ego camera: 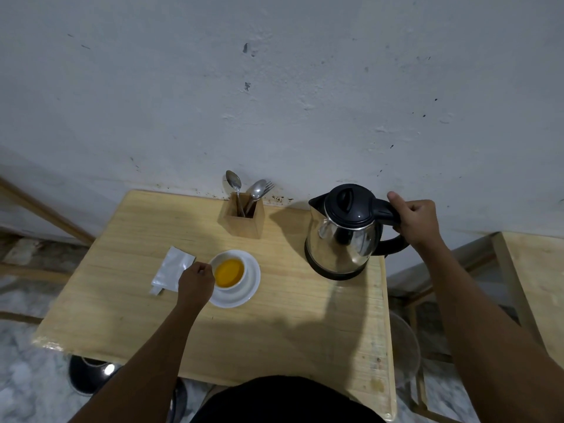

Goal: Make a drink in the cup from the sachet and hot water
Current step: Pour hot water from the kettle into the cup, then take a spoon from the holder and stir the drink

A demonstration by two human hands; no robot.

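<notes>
A white cup [235,283] holding orange liquid stands on a white saucer [251,290] in the middle of the wooden table [274,325]. My left hand [196,283] is curled against the cup's left side, apparently at its handle, which is hidden. A silver sachet [171,269] lies flat just left of that hand, with a torn strip beside its lower corner. My right hand [418,222] is wrapped around the black handle of a steel kettle [341,236], which stands upright on the table at the right.
A wooden holder [244,221] with spoons and a fork stands at the back against the wall. A second wooden table [537,288] is to the right. A black object [88,374] sits on the floor at the lower left.
</notes>
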